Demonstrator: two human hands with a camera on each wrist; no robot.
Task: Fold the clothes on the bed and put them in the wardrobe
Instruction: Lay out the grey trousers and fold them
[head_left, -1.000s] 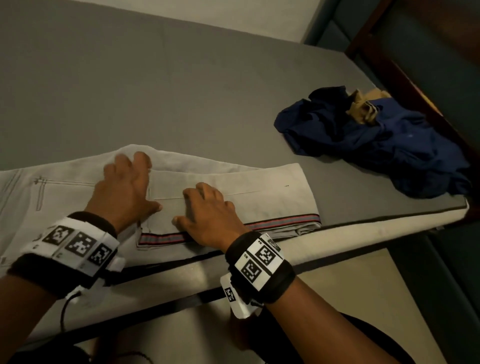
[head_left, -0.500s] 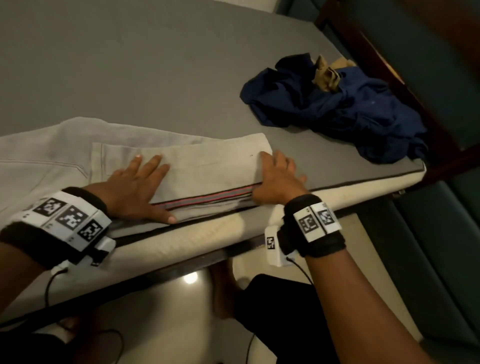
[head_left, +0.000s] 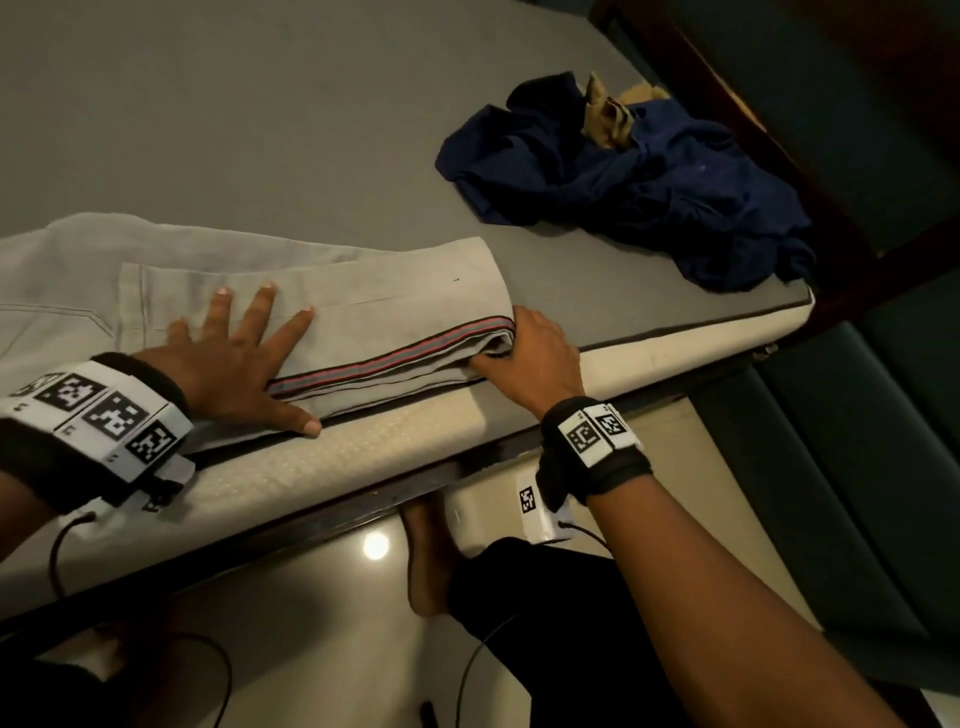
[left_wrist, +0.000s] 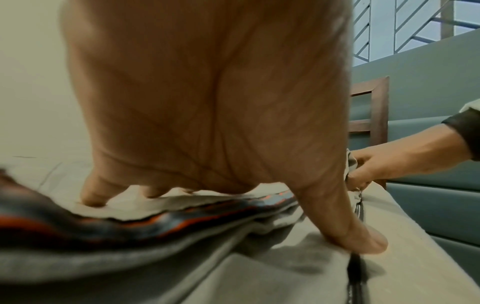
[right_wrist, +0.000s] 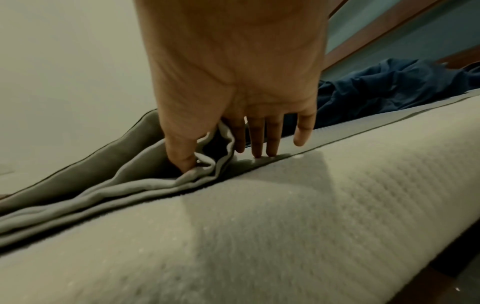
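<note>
Fingers (head_left: 260, 306) of our left hand (head_left: 228, 364) lie straight and spread, flat on the folded grey trousers (head_left: 363, 322), thumb stretched along the near edge where cloth meets mattress. From the left wrist view the palm is arched, with only the tips and thumb bearing down. Our right hand (head_left: 535, 358) sits at the trousers' right end: the thumb is tucked into the folded layers there, and in the right wrist view the other fingers (right_wrist: 259, 142) point down with their tips on the bed just beside the fold. We cannot tell whether that counts as a true pinch; the thumb is in the cloth, the fingers are fairly straight.

The trousers lie along the near edge of the bed (head_left: 260, 130), folded lengthwise, a red and dark striped band (head_left: 395, 358) running along the near side between our two hands. More of the same grey cloth spreads out to the left, under and past the left wrist.

Well apart, toward the bed's far right corner, a crumpled navy garment (head_left: 649, 182) lies in a heap with a tan piece of cloth (head_left: 608, 114) on top at its far side. A dark wooden bed frame (head_left: 753, 130) runs past that heap. The pale quilted mattress side (head_left: 415, 441) faces us. Below it we see glossy floor (head_left: 322, 597), a bare foot (head_left: 426, 561) and trailing cables from the wrist bands.
</note>
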